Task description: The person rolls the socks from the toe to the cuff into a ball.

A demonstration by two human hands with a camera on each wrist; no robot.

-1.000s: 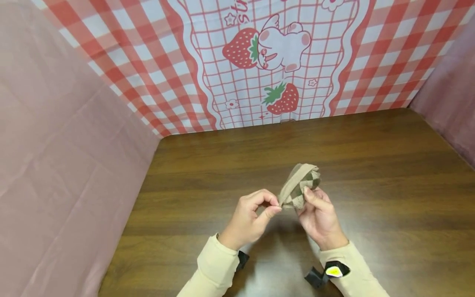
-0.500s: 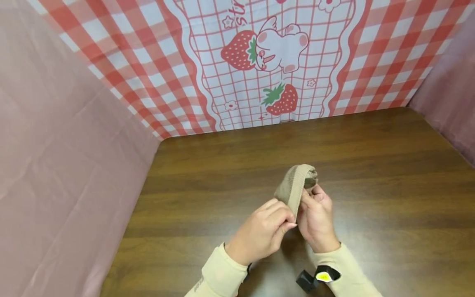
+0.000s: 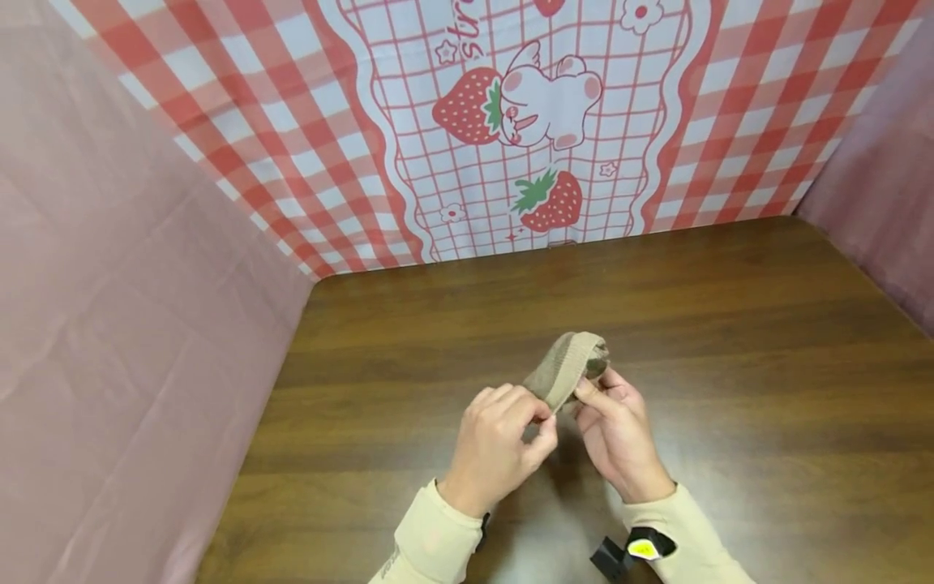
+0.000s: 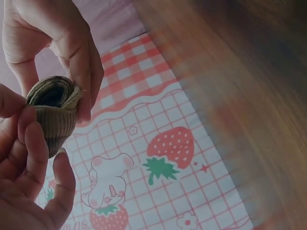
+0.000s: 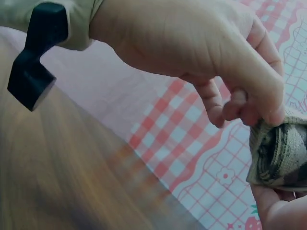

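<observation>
Sock bundle point(image 3: 567, 369), a rolled-up knit of tan ribbed fabric with darker olive checks tucked inside, is held above the dark wood-grain desk point(image 3: 730, 341) between two bare hands. To its left, the left hand point(image 3: 499, 446) pinches the loose lower edge of the tan cuff between thumb and curled fingers; to its right, the right hand point(image 3: 616, 434) has thumb and fingertips curled on the roll from the other side. The left wrist view shows the cuff point(image 4: 55, 108) folded over the roll, gripped at both sides.

Judged from these holds, the roll could spring open if either pinch slackens, since only the stretched cuff keeps the layers together; a pull too hard from the left could drag the cuff off and let the bundle drop to the desk.

Left of the hands hangs a plain pink cloth wall point(image 3: 109, 324). Beyond them stands a red-and-white checked backdrop with strawberries and a cartoon rabbit point(image 3: 540, 105). Nothing lies between the hands and the desk. A black wrist-camera mount point(image 3: 609, 558) sits under the cream right sleeve point(image 3: 693, 543).
</observation>
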